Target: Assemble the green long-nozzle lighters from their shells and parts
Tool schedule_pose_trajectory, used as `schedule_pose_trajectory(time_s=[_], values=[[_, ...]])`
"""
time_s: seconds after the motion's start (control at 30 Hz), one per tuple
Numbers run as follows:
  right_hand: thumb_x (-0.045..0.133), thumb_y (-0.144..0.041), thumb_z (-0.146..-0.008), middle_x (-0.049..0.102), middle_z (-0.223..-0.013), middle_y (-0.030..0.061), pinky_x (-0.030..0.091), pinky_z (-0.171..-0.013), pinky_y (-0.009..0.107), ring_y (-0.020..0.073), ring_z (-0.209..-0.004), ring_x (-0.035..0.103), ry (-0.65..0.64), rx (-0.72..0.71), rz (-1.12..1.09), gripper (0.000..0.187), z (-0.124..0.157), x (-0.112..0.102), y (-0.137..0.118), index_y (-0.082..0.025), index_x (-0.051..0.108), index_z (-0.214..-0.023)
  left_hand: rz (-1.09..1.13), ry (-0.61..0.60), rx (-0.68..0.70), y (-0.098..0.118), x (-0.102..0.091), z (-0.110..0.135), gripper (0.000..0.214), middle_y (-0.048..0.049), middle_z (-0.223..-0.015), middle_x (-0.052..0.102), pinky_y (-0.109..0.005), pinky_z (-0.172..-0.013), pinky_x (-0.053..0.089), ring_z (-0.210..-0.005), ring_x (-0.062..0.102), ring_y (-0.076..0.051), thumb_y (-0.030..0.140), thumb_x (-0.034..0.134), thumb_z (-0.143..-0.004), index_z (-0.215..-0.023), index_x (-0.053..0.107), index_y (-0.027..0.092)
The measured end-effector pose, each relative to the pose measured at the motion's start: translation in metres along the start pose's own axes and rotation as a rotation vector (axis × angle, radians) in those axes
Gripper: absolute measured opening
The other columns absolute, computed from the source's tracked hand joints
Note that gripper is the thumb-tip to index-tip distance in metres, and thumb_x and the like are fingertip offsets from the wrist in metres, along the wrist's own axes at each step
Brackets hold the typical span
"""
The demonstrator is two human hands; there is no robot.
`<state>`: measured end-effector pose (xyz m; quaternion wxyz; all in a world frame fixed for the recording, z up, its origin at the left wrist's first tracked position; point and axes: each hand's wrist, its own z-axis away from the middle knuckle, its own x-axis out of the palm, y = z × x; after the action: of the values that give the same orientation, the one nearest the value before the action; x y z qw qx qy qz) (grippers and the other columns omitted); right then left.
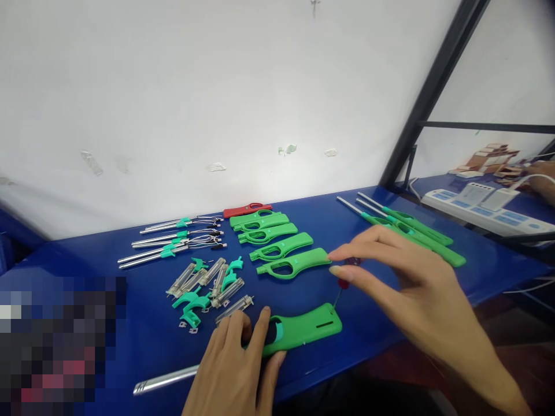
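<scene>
Head view, lower centre: left hand (pixel 236 370) lies palm down on the blue table (pixel 373 352), fingers half spread and pressed over the grip end of a green lighter body (pixel 307 328), pinning it flat. A metal tube (pixel 167 379) runs out from under this hand toward the lower left.

Right hand (pixel 403 277) comes in from the lower right, thumb and fingertips pinched on the red-handled screwdriver (pixel 344 281). The tool stands nearly upright, its thin tip touching the right end of the lighter body.

Across the middle of the frame lie a row of green handle shells (pixel 277 242) with one red shell (pixel 247 209) behind them. To their left are tubes with teal fittings (pixel 173 242) and small teal triggers (pixel 208 286). Finished green lighters (pixel 407 228) lie just behind the right hand, and a white power strip (pixel 477 208) sits at the right edge
</scene>
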<state>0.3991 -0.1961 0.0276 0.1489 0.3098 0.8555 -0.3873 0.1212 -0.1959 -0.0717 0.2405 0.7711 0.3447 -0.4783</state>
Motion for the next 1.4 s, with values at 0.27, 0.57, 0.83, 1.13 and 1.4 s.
schedule_pose_trajectory(time_s=[0.27,0.57,0.83,1.13,1.4], values=[[0.079,-0.044,-0.100,0.085,-0.093,0.0036,0.064,-0.073,0.034,0.0228,-0.079,0.077,-0.182,0.133,-0.200,0.015,-0.009,-0.021,0.002,-0.033,0.089,-0.101,-0.011,0.010,-0.003,-0.001,0.002,0.004,0.048,-0.0116,-0.116,0.067,-0.043,-0.087,0.069,-0.106,0.076,-0.030,0.038,0.053,-0.112,-0.158,0.053,0.022],[0.081,-0.045,-0.098,0.080,-0.102,0.0025,0.061,-0.083,0.031,0.0195,-0.090,0.074,-0.249,0.132,-0.307,0.014,-0.014,-0.018,0.008,-0.033,0.087,-0.095,0.019,-0.019,-0.009,-0.003,0.001,0.002,0.047,-0.0095,-0.112,0.066,-0.042,-0.086,0.069,-0.100,0.075,-0.026,0.035,0.052,-0.113,-0.158,0.052,0.021],[0.076,-0.041,-0.103,0.085,-0.092,-0.0004,0.064,-0.077,0.031,0.0187,-0.078,0.077,-0.205,0.122,-0.262,0.014,-0.013,-0.019,0.007,-0.037,0.089,-0.100,0.017,-0.031,-0.005,-0.003,0.002,0.002,0.050,-0.0106,-0.118,0.066,-0.045,-0.089,0.069,-0.107,0.074,-0.029,0.037,0.054,-0.112,-0.160,0.049,0.022],[0.087,-0.043,-0.093,0.079,-0.081,-0.0001,0.062,-0.069,0.025,0.0166,-0.077,0.075,-0.159,0.116,-0.298,0.008,-0.012,-0.016,0.003,-0.037,0.090,-0.090,0.011,-0.014,-0.006,-0.004,0.002,0.002,0.050,-0.0109,-0.119,0.067,-0.045,-0.089,0.069,-0.108,0.074,-0.029,0.038,0.052,-0.113,-0.160,0.049,0.024],[0.074,-0.041,-0.105,0.088,-0.109,-0.0058,0.064,-0.089,0.025,0.0172,-0.100,0.081,-0.225,0.115,-0.255,0.016,-0.011,-0.022,0.007,-0.046,0.088,-0.108,-0.031,-0.010,0.019,-0.005,0.004,0.004,0.051,-0.0133,-0.122,0.069,-0.046,-0.089,0.069,-0.112,0.075,-0.032,0.040,0.052,-0.113,-0.161,0.049,0.023]])
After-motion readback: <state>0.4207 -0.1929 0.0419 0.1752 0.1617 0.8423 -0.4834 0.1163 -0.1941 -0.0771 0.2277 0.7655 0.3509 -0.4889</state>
